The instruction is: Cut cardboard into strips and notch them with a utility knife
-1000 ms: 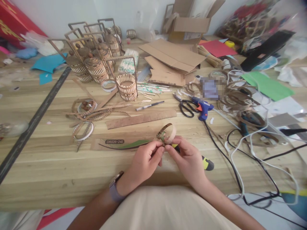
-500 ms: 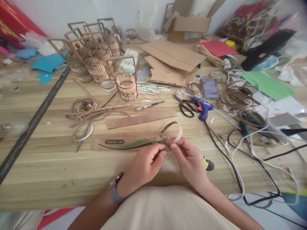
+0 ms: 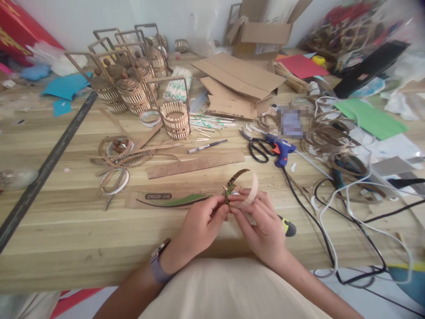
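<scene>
Both hands hold a thin cardboard strip bent into a ring (image 3: 247,186), just above the wooden table (image 3: 66,230). My left hand (image 3: 202,223) pinches the ring's overlapping ends with thumb and fingertips. My right hand (image 3: 260,221) pinches the same joint from the right, its fingers pressed on the strip. A long printed cardboard strip (image 3: 166,198) lies flat right behind my hands. A yellow-and-black tool handle (image 3: 288,227) pokes out from under my right hand.
A blue glue gun (image 3: 280,148), black scissors (image 3: 257,148) and a craft knife (image 3: 206,146) lie mid-table. Small slatted baskets (image 3: 133,88) stand at back left, cardboard boxes (image 3: 242,79) behind. Tangled cables (image 3: 348,208) and cardboard rings (image 3: 332,133) fill the right.
The ring has widened and turned to the right as my fingers worked along its joint. Both hands stayed in the same spot near the table's front edge.
</scene>
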### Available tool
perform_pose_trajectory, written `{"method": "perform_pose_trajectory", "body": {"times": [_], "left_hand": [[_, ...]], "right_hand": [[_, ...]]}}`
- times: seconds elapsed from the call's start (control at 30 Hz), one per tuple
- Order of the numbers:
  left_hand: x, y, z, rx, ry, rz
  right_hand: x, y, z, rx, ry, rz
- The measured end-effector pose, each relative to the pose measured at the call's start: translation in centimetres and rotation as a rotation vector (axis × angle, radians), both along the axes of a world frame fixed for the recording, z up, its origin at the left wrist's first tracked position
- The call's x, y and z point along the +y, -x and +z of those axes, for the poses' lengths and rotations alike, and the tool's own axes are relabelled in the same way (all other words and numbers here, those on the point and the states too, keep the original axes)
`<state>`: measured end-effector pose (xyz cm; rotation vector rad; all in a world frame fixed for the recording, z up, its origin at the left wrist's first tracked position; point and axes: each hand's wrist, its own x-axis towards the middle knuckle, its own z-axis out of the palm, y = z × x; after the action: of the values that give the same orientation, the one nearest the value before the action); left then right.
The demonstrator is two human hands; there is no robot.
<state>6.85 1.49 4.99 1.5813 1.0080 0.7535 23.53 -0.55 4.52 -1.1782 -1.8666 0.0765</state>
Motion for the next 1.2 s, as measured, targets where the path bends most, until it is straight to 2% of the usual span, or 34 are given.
{"method": "perform_pose_trajectory", "body": {"times": [0.13,0.27,0.5,0.63,0.93,1.2], "left_hand": [[-0.13,-0.20,0.77,0.062,-0.070,0.034],[-0.29,-0.23,0.83,0.098,-0.096,0.057],[-0.30,-0.08,0.33,0.065,-0.083,0.040],[-0.21,-0.05,0.18,0.036,-0.028,0.022],[-0.17,-0.14,0.01,0.064,0.027,0.021],[-0.19,-0.02,0.36,0.048,-0.006,0.022]], "right_hand": [[-0.15,-0.05,0.05,-0.096,-0.068,0.001],[-0.14,0.16,0.23,-0.121,-0.066,0.000],[-0.09,0.36,0.29,-0.013,0.008,-0.038],[-0.17,0.38,0.07,0.005,-0.005,-0.039],[-0.29,0.18,0.32,-0.137,-0.058,-0.040],[-0.32,0.28,0.35,-0.089,0.011,-0.067]]}}
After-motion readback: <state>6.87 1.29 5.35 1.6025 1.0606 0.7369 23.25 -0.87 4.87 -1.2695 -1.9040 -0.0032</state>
